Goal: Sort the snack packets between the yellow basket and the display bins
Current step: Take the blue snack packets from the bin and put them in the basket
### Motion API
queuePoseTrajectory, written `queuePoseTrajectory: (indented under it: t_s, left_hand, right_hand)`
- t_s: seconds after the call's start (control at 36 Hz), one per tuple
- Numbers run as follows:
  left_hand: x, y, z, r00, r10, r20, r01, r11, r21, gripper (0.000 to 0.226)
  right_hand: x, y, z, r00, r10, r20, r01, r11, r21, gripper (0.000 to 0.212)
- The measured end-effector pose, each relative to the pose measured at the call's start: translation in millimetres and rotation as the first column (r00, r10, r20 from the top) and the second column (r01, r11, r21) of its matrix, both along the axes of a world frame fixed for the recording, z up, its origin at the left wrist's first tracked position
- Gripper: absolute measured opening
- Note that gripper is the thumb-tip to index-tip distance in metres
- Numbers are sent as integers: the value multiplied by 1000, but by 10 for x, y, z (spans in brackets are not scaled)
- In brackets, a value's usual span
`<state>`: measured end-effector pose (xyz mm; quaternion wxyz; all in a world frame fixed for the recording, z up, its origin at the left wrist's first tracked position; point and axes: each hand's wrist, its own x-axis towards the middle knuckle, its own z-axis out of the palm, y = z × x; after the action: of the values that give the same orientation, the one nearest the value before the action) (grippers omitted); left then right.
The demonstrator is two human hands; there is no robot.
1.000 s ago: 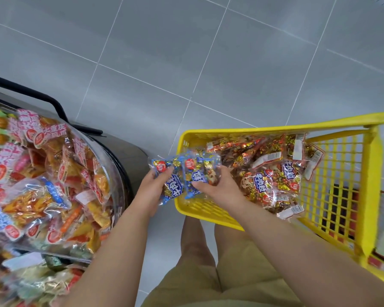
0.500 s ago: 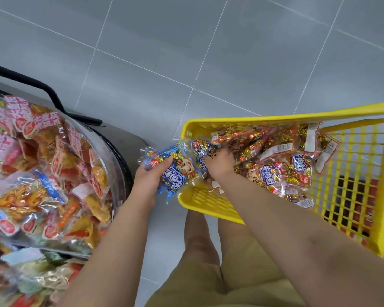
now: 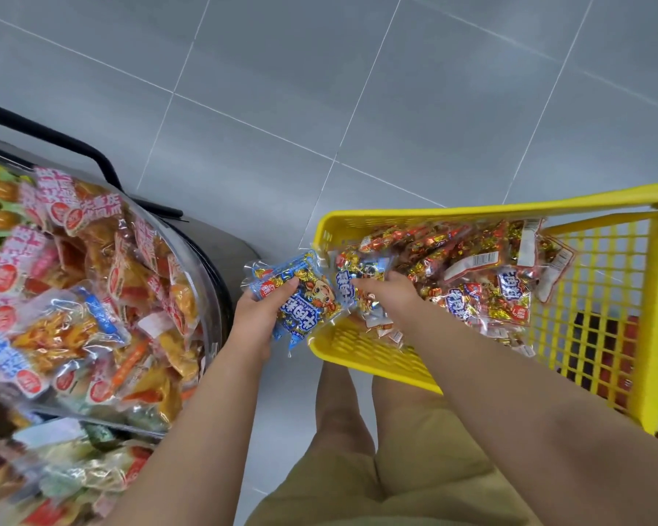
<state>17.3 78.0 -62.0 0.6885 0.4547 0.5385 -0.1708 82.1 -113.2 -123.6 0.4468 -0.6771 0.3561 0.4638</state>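
A yellow basket (image 3: 358, 358) on the right holds several red-and-gold snack packets (image 3: 471, 267). My left hand (image 3: 261, 317) grips a blue snack packet (image 3: 304, 298) just outside the basket's left corner. My right hand (image 3: 392, 294) reaches into the basket and pinches another blue packet (image 3: 352, 277) at the basket's left end. A round clear display bin (image 3: 206, 267) at the left is piled with orange and red packets (image 3: 92, 290).
A second bin (image 3: 73, 476) with paler packets lies below the first at the lower left. A black handle bar (image 3: 54, 142) runs behind the bins. Grey tiled floor (image 3: 396, 108) lies between and beyond; my legs are below the basket.
My left hand has kept one blue packet while the right hand parted from it and went into the basket's left end, taking hold of another blue packet.
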Motion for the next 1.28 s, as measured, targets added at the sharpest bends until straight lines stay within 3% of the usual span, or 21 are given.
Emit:
queuePoseTrajectory:
  t_s: [0.08,0.19,0.39,0.47,0.53,0.64,0.75,0.89,0.97,1.06,1.22,1.28]
  left_hand:
    - [-12,19,100,1000,12,-1,-12,1000,-6,32]
    - [-26,59,303,999,-36,39,38,998,-42,25]
    - [-75,43,854,987,-55,150,66,996,-66,29]
    - [-154,27,1070,982,-21,190,31,998,-49,39]
    - [-248,31,1198,977,22,212,-15,999,-33,49]
    - [-569,61,1446,957,113,266,-122,992,15,47]
    - [-1059,89,1698,908,268,322,-295,955,35,38]
    - [-1840,141,1890,792,514,329,-550,835,17,32]
    - [-2301,208,1971,750,569,337,-615,788,40,17]
    - [-2782,324,2056,696,629,345,-695,711,105,15]
    - [-3674,596,2195,525,740,421,-841,528,120,13]
    - [-3944,725,2227,487,750,448,-864,489,120,10]
  right_hand:
    - [-100,-76,266,1000,21,5,-21,997,77,96]
    - [-256,-275,594,995,-9,101,2,998,65,76]
    - [-320,-498,1249,963,-213,168,193,973,125,102]
    - [-323,-464,1519,940,-260,221,236,963,129,100]
    - [-328,-420,1704,923,-315,222,277,942,186,91]
    - [-368,-328,1978,890,-404,212,317,881,352,36]
    - [-472,-174,2180,920,-338,199,205,846,491,25]
    - [-788,223,2356,961,-221,168,68,774,629,27]
    - [-1054,513,2389,964,-121,237,-42,810,586,22]
    - [-1369,831,2438,965,-33,262,-129,805,579,24]
    - [-1941,1427,2537,952,169,253,-296,710,639,7]
    - [-2123,1658,2572,935,203,290,-348,684,641,12]
